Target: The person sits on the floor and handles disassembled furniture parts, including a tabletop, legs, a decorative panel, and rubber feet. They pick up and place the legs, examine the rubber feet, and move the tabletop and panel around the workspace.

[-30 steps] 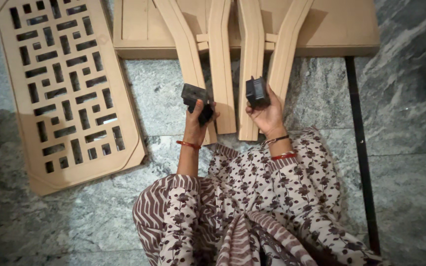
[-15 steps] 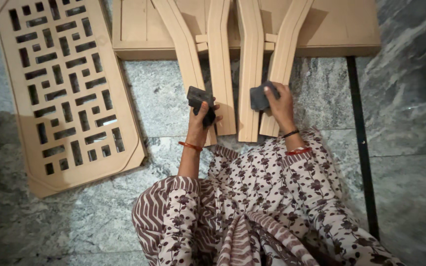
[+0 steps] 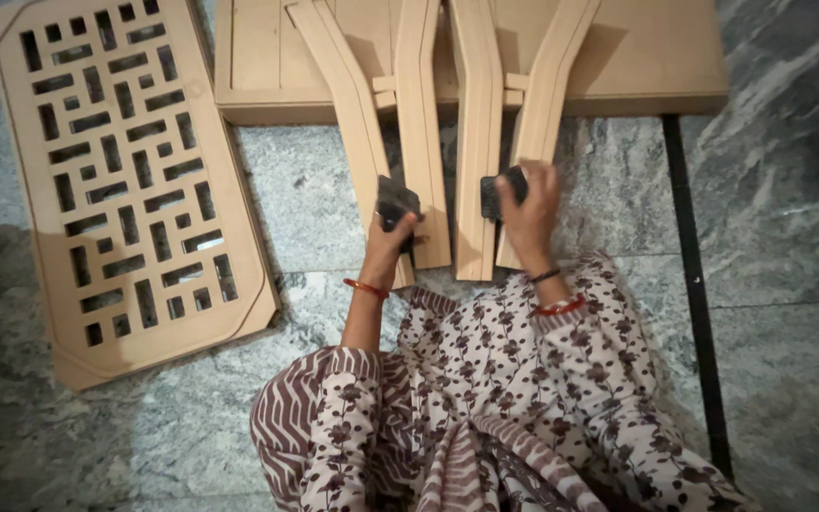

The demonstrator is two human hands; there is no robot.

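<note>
— Where are the two dark blocks found?

— One block (image 3: 396,202) is pressed on the left inner leg (image 3: 423,133), the other block (image 3: 501,192) on the right outer leg (image 3: 540,142); both sit near the lower ends of the legs, directly ahead of the person.

— How are the hands described?

— The left hand (image 3: 389,245) is clenched around its block from below. The right hand (image 3: 529,210) is laid over its block, fingers curled about it; the block is half hidden, so what kind of block it is cannot be told for certain.

— And the long axis?

— The four legs run away from the person, their long axes pointing forward toward the panel (image 3: 637,57) they are joined to. Each block is reached by the hand on its own side; neither arm is crossed.

— What is seen further out?

— A pierced lattice board (image 3: 116,180) is laid on the stone floor (image 3: 789,237), well to the left of the left hand. A dark strip (image 3: 694,284) is seen on the floor to the right.
</note>
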